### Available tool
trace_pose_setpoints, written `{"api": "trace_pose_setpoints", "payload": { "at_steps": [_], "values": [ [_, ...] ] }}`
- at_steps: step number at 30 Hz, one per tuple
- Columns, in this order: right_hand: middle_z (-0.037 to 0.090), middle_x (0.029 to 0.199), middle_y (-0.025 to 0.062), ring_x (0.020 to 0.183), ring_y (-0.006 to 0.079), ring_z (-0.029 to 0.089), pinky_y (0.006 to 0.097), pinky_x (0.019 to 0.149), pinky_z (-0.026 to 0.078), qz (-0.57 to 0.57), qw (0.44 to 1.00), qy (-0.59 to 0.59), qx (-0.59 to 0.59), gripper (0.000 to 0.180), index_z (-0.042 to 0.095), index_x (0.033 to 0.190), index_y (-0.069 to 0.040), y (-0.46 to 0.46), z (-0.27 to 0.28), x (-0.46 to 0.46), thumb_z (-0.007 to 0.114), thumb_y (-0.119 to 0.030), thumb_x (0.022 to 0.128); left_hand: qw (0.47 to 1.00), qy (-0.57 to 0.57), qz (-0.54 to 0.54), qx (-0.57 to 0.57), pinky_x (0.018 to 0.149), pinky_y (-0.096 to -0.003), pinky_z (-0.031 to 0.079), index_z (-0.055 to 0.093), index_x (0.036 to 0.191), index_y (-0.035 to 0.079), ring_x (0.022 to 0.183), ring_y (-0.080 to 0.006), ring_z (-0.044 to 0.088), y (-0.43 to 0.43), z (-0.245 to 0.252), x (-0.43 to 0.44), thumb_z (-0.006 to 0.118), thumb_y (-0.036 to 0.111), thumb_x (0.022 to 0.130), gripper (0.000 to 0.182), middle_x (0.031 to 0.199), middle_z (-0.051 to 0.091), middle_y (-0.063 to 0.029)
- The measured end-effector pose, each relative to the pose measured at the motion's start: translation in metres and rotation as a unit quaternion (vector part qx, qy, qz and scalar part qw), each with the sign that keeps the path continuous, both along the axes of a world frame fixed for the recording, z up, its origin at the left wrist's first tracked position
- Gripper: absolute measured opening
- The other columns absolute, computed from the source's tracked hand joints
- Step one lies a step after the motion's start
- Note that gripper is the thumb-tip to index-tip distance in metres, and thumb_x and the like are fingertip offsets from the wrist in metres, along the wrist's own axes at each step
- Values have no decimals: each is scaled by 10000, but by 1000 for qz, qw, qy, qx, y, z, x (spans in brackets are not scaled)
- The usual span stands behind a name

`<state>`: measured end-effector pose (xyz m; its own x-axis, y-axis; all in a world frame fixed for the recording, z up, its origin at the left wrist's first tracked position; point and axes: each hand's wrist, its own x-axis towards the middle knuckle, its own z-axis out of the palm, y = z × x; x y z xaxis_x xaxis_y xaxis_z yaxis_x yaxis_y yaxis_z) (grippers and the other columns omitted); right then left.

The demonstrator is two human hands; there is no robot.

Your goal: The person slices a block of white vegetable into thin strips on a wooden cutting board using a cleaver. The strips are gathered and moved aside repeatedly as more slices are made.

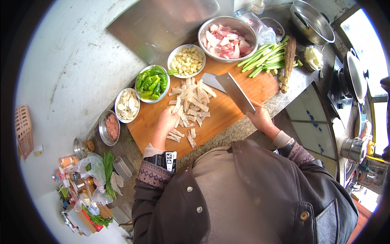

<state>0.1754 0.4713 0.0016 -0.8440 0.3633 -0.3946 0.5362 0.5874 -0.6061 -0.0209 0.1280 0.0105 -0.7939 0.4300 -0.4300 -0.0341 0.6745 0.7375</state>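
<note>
My right hand grips a cleaver by its handle, the broad blade raised over the wooden cutting board. A second knife lies on the board, partly covered by the cleaver. My left hand is closed around the end of a pale strip of food at the near left side of a loose heap of similar strips. A few separate strips lie closer to me. The left fingertips are partly hidden.
Along the board's far edge stand a steel basin of sliced raw meat, a garlic bowl and a green pepper bowl. Green stalks and a bundled-fibre brush lie right. Left are bowls of white slices and minced meat.
</note>
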Motion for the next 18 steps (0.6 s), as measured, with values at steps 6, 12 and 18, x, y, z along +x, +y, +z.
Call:
{"api": "trace_pose_setpoints", "payload": {
  "at_steps": [6,12,18],
  "values": [
    [681,837,246,835,364,694,431,754,524,-39,999,-31,13,350,670,1046,34,7,-1,21,661,-250,842,934,249,-130,-219,1009,-437,444,514,1351,115,1226,-361,498,55,10,-11,749,172,721,675,1364,505,-169],
    [642,744,288,759,436,656,482,700,514,-79,996,-27,-1,366,672,839,72,6,6,42,671,-294,837,889,255,-307,-226,1123,-475,358,474,1382,231,1352,-449,309,92,-11,-31,835,142,574,890,1541,296,-135],
    [636,733,288,738,435,655,479,672,514,-90,996,-12,-16,367,670,837,75,9,0,45,675,-292,840,894,310,-296,-131,931,-446,493,644,1071,111,1148,-354,522,62,-35,-18,602,-40,699,404,1224,571,-114]
  ]
}}
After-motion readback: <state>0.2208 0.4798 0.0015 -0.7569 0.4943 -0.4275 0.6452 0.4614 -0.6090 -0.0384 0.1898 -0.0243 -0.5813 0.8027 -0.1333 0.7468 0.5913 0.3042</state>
